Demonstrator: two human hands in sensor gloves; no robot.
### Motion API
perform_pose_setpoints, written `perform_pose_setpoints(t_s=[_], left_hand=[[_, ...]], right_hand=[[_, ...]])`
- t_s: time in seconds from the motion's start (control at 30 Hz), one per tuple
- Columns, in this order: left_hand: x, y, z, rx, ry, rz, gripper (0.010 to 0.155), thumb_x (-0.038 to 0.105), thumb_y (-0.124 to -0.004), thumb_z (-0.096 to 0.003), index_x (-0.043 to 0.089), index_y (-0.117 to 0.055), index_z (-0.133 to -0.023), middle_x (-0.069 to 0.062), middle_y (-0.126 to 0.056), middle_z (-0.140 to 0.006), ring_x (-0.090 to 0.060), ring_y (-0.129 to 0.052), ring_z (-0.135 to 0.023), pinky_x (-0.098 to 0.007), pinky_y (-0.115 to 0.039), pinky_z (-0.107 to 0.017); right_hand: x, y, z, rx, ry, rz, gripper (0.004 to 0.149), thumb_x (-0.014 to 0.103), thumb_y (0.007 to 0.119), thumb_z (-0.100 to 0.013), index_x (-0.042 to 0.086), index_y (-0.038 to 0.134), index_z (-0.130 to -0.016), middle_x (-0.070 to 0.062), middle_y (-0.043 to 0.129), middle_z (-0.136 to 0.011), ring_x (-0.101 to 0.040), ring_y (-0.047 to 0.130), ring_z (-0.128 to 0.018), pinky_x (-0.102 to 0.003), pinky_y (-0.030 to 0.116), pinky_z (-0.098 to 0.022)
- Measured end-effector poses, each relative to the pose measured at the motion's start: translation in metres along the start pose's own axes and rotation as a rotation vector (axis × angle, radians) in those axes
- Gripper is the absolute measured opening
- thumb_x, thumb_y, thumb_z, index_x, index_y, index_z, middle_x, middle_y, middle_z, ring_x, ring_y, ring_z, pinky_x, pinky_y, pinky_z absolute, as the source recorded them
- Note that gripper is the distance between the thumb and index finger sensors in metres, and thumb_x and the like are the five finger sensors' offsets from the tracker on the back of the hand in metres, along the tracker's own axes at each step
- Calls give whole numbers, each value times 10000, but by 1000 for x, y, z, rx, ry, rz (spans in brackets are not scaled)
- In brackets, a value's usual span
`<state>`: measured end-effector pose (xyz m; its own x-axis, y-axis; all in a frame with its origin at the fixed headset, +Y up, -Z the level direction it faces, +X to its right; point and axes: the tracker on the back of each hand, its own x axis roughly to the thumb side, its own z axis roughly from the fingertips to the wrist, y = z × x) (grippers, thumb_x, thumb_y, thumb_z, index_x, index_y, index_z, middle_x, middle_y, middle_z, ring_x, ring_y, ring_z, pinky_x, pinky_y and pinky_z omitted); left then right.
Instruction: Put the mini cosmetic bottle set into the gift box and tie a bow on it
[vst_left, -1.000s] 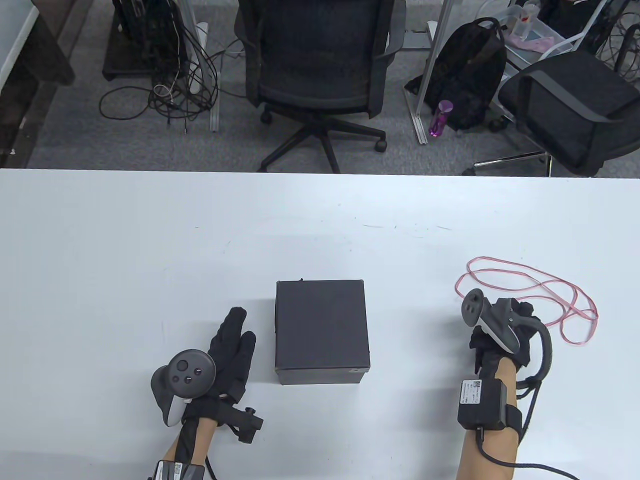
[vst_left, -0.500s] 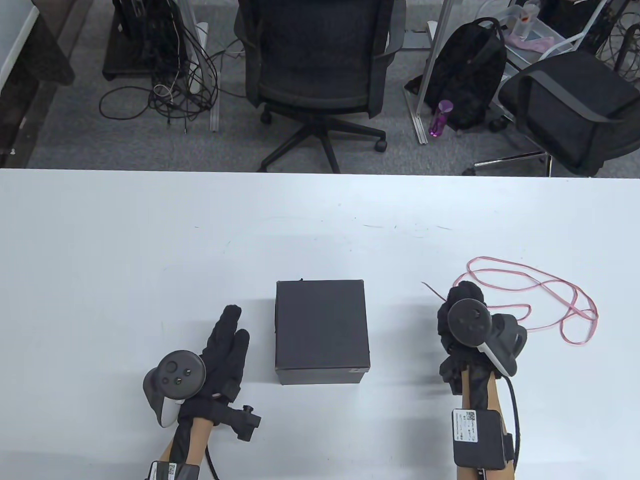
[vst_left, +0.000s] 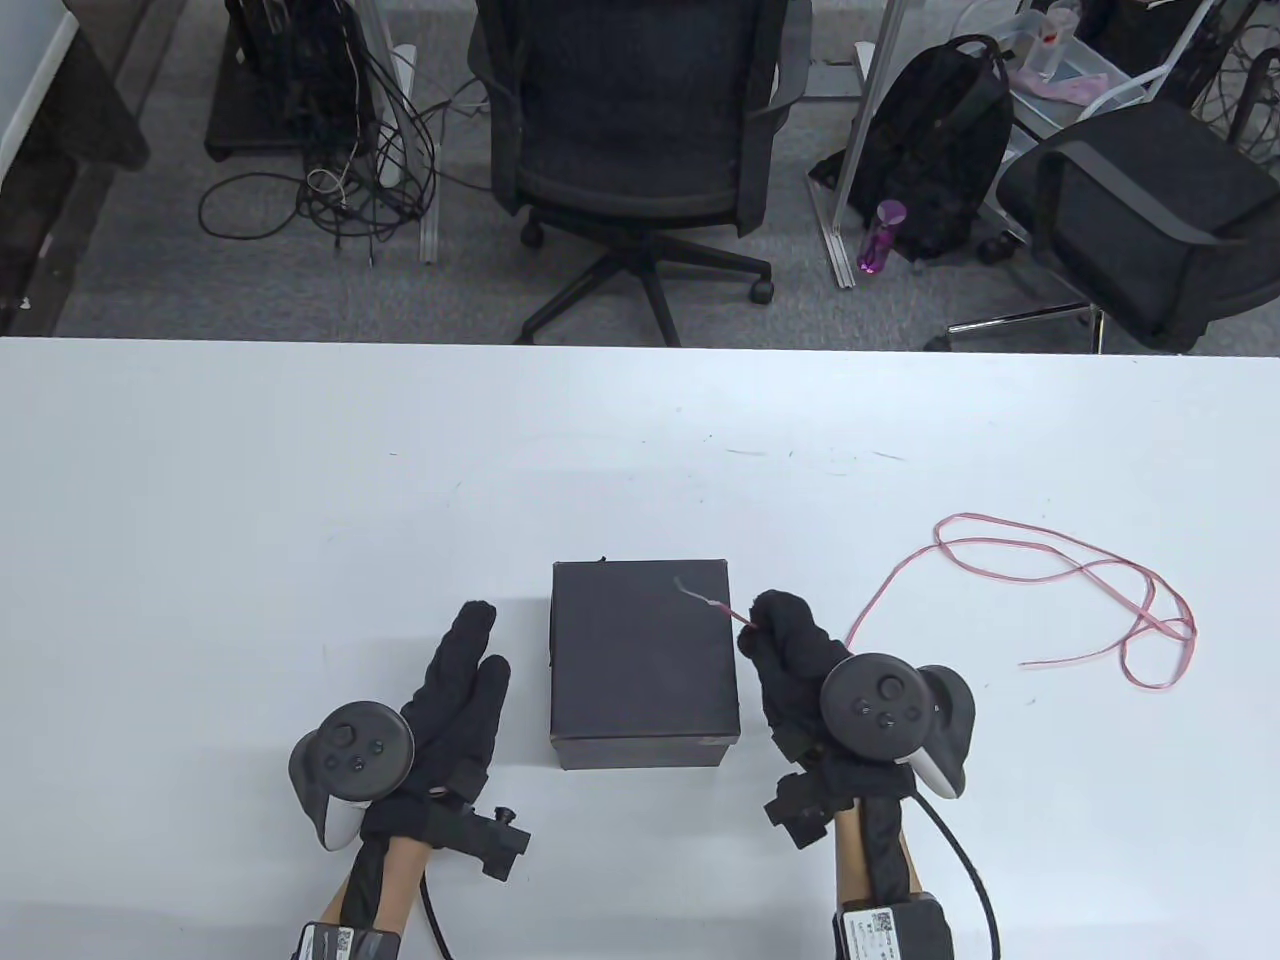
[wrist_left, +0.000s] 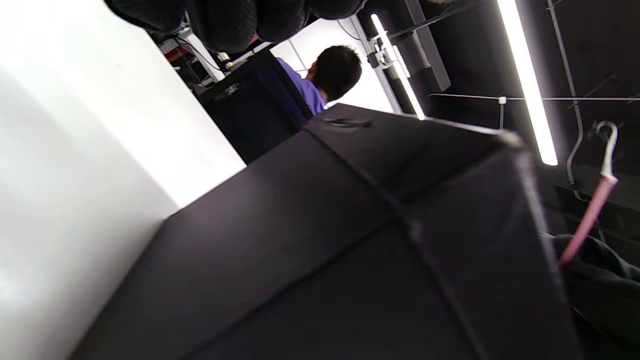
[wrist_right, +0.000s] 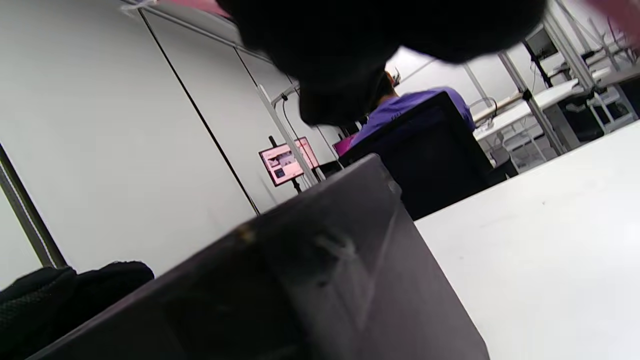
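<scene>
Table view shows a closed black gift box (vst_left: 643, 660) on the white table (vst_left: 250, 500), near the front edge, between the 2 gloved hands. The right hand (vst_left: 795, 665) is just beside the right side of the box, and its fingertips (vst_left: 760, 618) pinch a thin pink ribbon (vst_left: 1080, 580) close to one end. This short end rises over the right part of the box top, and from the fingers the ribbon runs away to the right, where the rest lies on the table in loose loops, well apart from the box. The left hand (vst_left: 460, 690) lies just beside the left side of the box with straight, relaxed fingers, and it holds nothing. If it touches the box wall, I cannot tell. The mini cosmetic bottles are not visible in any view. Left wrist view looks along the box (wrist_left: 350, 240) from low down, and the pink ribbon (wrist_left: 587, 220) stands up at the far right. Behind the table are 2 black office chairs (vst_left: 640, 130), a black backpack (vst_left: 940, 150) and a purple bottle (vst_left: 880, 235) on the floor.
</scene>
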<state>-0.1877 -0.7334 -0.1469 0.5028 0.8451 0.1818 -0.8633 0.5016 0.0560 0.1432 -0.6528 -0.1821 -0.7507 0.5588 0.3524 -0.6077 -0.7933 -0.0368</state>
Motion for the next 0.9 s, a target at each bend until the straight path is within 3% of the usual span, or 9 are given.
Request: perform_pose_setpoints(t_s=[0.2,0.53,0.9], left_hand=[[27,6,-2,-19,-125,-14,719,538,-522,-618,128,-371,-1190,-247,-464,-1184,-543,-594,-1060,-695,-597,-724],[55,-4,5,-178,-264,-165,880,617,-596,-573,170,-177,-1205,-273,-223,-1220,-585,-325,-1126,-786,-455,-737],[69,-15,11,-219,-324,-222,953,619,-666,-534,164,-160,-1201,-289,-215,-1212,-578,-321,-1123,-800,-451,-728]], right_hand=[[25,6,10,-23,-118,75,408,197,635,-590,4,629,-949,-99,899,-564,-45,853,-155,-249,823,-122],[42,19,17,-11,-223,158,412,236,691,-580,-4,701,-914,-61,917,-478,-31,840,-107,-228,816,-79],[47,26,18,25,-246,150,413,241,697,-581,-11,711,-908,-54,914,-459,-31,838,-101,-227,815,-74]])
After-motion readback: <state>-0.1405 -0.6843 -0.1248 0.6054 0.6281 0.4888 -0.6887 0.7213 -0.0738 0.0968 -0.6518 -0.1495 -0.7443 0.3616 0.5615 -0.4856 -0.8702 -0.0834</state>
